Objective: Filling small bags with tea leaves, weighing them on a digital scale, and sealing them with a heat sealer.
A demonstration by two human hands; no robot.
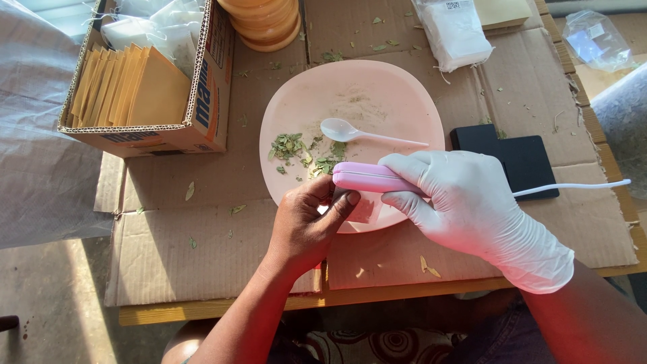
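My right hand (pixel 465 202), in a white glove, grips a pink handheld sealer (pixel 367 177) with a white cord (pixel 573 187) trailing right. My bare left hand (pixel 306 226) pinches a small clear packet (pixel 364 209) whose edge sits under the sealer's jaw, over the near rim of a pale pink plate (pixel 397 101). On the plate lie a white plastic spoon (pixel 347 131) and a small heap of dried green leaves (pixel 303 152).
A cardboard box (pixel 202 101) with tan envelopes (pixel 128 84) and clear bags stands at the back left. Stacked orange bowls (pixel 266 23) sit behind the plate. A white filled bag (pixel 455 30), a black flat device (pixel 515 158) and flattened cardboard (pixel 195 243) cover the table.
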